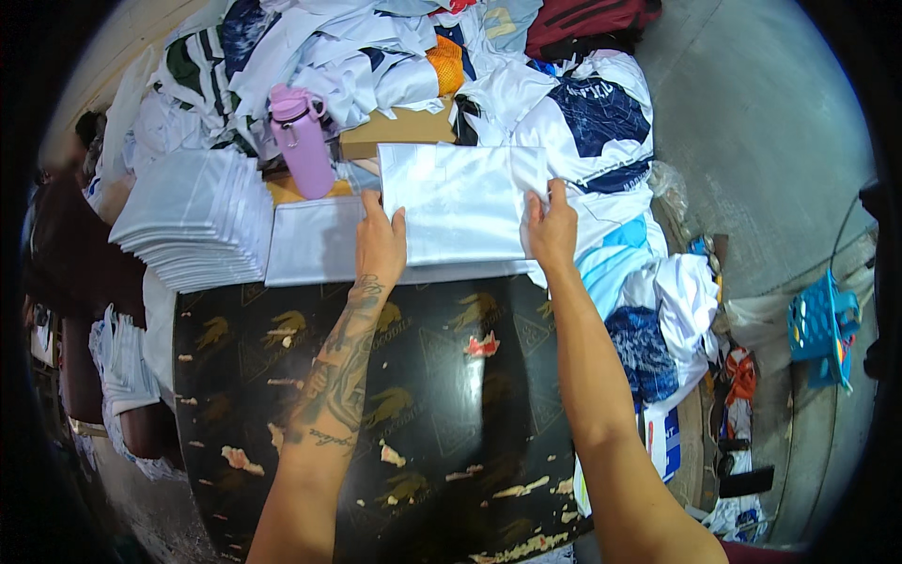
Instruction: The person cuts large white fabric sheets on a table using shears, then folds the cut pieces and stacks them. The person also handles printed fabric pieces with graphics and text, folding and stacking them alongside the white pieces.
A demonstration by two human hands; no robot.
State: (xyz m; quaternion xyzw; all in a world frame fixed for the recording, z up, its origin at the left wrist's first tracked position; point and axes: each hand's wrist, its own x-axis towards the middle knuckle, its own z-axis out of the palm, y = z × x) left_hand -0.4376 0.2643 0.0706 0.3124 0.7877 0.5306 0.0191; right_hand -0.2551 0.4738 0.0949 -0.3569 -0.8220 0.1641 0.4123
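Observation:
A folded piece of shiny white fabric point(467, 209) is held between my two hands at the far side of the black tabletop. My left hand point(380, 237) pinches its left edge, thumb on top. At the right edge, my right hand point(552, 226) grips it with thumb and fingers. Partly under it and reaching to the left lies another flat white fabric piece point(310, 242). Left of that stands a tall stack of folded white fabric point(193, 211), its layers fanned toward me.
The black printed tabletop point(442, 376) has chipped patches. Behind the fabric are a pink bottle point(303, 141), a cardboard box point(399, 132) and a heap of garments point(329, 56). More clothes point(648, 320) lie at the right. A blue plastic basket point(822, 324) hangs far right.

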